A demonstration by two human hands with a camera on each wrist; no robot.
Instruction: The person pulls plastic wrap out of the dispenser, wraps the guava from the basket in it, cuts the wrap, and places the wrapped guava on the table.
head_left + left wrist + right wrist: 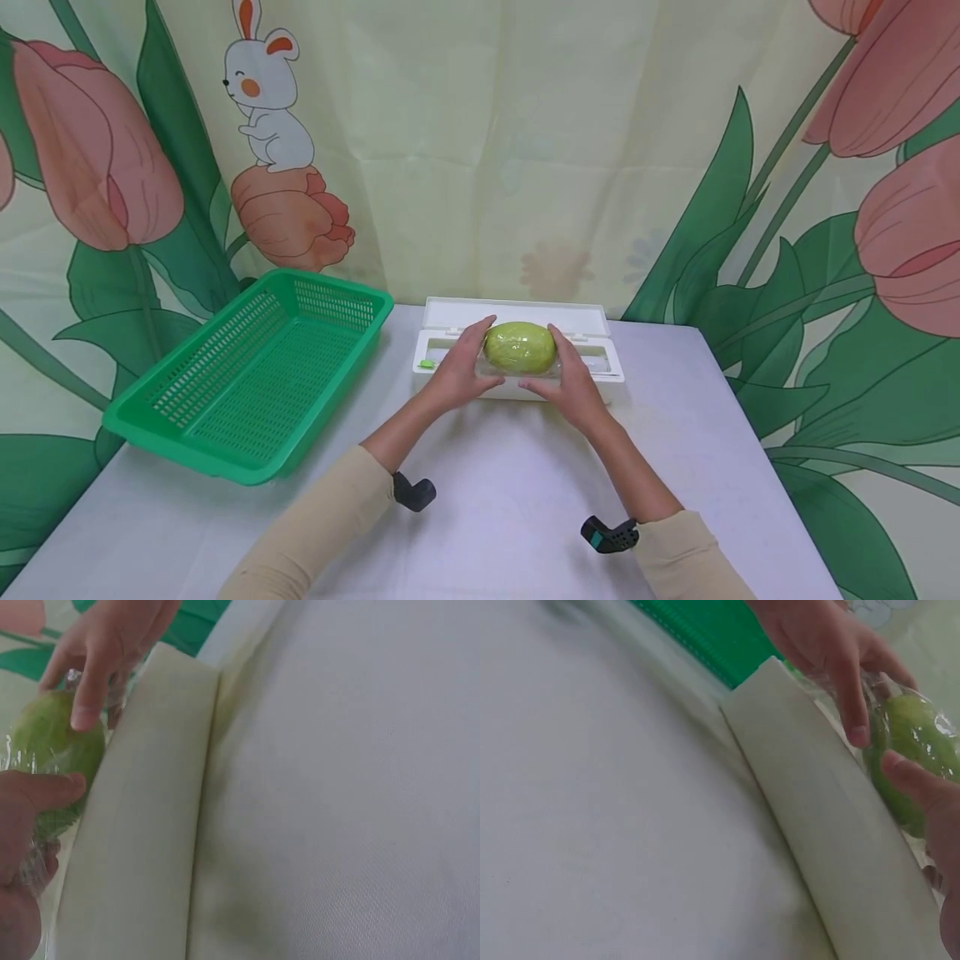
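Observation:
Between both hands is an oval green fruit, melon-like (520, 348), wrapped in shiny clear plastic film; its exact kind I cannot tell. My left hand (456, 371) grips its left side, and my right hand (573, 387) grips the right side. In the left wrist view both thumbs press on the near side of the fruit (56, 742), with loose film bunched at its ends. Directly beneath and behind is a long white box (142, 810) with its lid (450, 315) raised. Part of the box's inside is hidden by the hands and fruit.
A green perforated plastic basket (341, 400) stands at the left of the white-covered table (510, 500). A small bright green piece (426, 364) sits at the box's left end. Behind the table hangs a curtain (480, 150) with tulips and a rabbit.

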